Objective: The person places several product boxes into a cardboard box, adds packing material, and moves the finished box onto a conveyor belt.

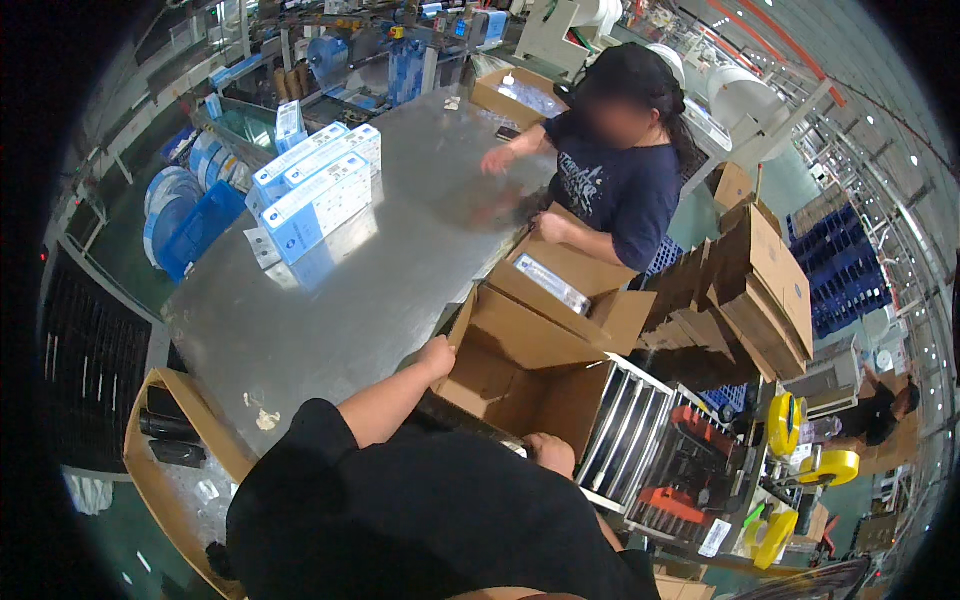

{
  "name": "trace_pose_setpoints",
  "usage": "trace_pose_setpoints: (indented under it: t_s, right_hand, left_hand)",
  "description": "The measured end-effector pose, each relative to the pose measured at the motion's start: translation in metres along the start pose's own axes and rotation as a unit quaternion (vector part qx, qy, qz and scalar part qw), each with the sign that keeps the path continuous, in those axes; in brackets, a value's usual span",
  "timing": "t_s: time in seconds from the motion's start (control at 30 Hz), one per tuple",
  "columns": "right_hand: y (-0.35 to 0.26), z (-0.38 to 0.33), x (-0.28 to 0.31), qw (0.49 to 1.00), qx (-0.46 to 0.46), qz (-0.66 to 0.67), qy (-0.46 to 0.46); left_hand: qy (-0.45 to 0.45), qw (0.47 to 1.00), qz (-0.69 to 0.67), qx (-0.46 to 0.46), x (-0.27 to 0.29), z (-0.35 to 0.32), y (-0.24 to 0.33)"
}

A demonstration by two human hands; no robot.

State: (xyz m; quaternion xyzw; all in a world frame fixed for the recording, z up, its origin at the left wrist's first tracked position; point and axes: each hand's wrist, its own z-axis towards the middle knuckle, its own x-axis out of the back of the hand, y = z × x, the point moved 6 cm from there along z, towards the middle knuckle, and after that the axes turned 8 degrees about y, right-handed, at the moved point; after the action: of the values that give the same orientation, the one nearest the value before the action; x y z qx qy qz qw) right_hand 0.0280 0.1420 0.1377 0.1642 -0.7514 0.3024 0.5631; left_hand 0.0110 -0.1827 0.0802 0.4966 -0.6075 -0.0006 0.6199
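An open brown cardboard box point(520, 345) stands in front of me, between the metal table and a roller conveyor, with its inner walls and bottom showing. My left hand point(436, 358) grips the box's left edge, its fingers curled over the cardboard. At the near rim, my right hand point(550, 453) is closed on the box, and part of its fingers is hidden. Against the far side of this box sits a second open carton point(610, 310) with a white and blue packet point(552, 284) in it. A co-worker point(620, 170) behind it has one hand on that carton.
Several white and blue boxes point(318, 200) stand on the steel table point(400, 200). Rollers point(625, 425) lead right to a red and black taping machine point(690, 460) and yellow tape rolls point(830, 467). Flattened cartons point(750, 290) are stacked behind. A carton of plastic bags point(160, 385) stands left.
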Motion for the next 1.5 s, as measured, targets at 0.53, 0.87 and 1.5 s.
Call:
trace_pose_setpoints:
  t_s: [0.53, 0.87, 1.5]
  right_hand:
    - [-0.010, 0.020, -0.002, 0.993, -0.085, -0.059, -0.048]
    - [-0.018, 0.017, 0.025, 0.992, -0.118, -0.046, -0.025]
    - [-0.006, 0.029, 0.014, 0.992, -0.113, -0.057, -0.013]
  left_hand:
    - [-0.020, 0.999, 0.048, 0.014, 0.006, -0.010, 0.028]
    - [-0.023, 0.998, 0.049, 0.046, 0.017, -0.020, 0.040]
    - [0.003, 0.995, 0.065, 0.077, 0.007, -0.010, 0.035]
